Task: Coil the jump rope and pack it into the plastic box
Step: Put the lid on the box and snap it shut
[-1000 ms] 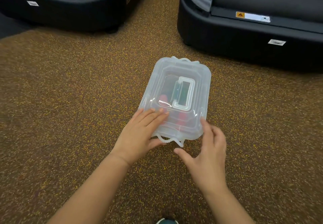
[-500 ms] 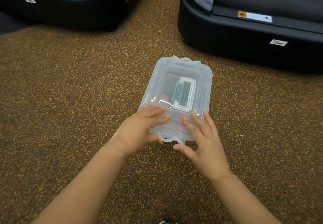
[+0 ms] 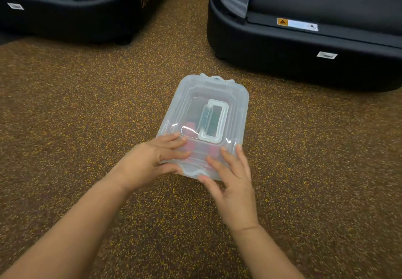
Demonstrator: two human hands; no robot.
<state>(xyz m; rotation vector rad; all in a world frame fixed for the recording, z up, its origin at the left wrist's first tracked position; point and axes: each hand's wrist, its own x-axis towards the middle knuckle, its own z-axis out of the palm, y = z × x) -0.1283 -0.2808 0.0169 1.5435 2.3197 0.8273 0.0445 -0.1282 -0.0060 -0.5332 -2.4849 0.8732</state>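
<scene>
At the near edge, two bare forearms entering from below and converging on the near end of the plastic box [image 3: 202, 126]. Left hand [image 3: 150, 161] laid on the lid's [image 3: 237, 106] near left corner, fingers [image 3: 174, 143] nearly straight and close together on top, thumb against the near rim by the latch tab [image 3: 193, 171]. Right hand [image 3: 230, 183] on the near right corner, fingers spread and only gently bent, fingertips pressing the lid surface, thumb touching the near rim; nothing enclosed in either hand. Box translucent, lid in place, resting flat on the brown, yellow-speckled floor [image 3: 87, 115], long axis running away from the viewer and tilted slightly right. Recessed carry handle [image 3: 212, 122] lying flat in the lid's centre. Within, seen blurred through the plastic, red parts [image 3: 191, 126] and a dark green part [image 3: 215, 115], presumably the jump rope; coil form not discernible. Beyond the box, two black machine bases: one at far left [image 3: 76, 17], one at far right [image 3: 304, 56], the latter bearing a warning label [image 3: 297, 24].
</scene>
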